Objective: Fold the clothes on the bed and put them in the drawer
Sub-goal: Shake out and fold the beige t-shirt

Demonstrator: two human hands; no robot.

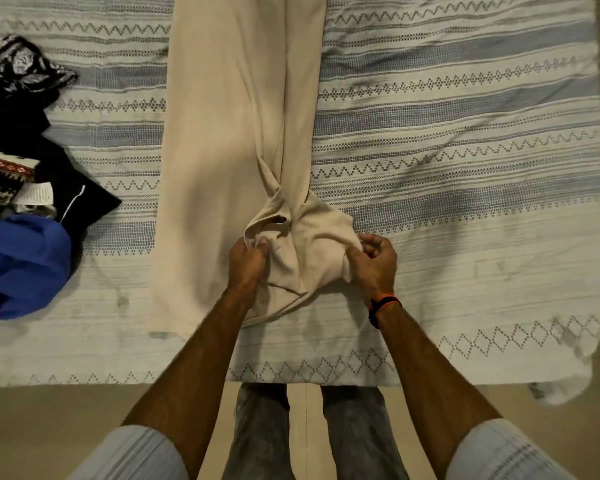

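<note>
Trousers [236, 133]: one beige pair, lying lengthwise mid-bed toward 12 o'clock.
Left hand [246, 261]: fingers curled, pinching the waist.
Right hand [374, 261]: same grip (wristband worn).
Pile [21, 202]: one heap, 9 o'clock; blue, black, patterned.

One beige garment [229, 140], one blue garment [25, 265], two hands, one wristband [383, 303], one bed [465, 168].

Matt beige cloth trousers [229, 133] – soft, finely ribbed – on a coarse woven bedspread [465, 140].
</note>
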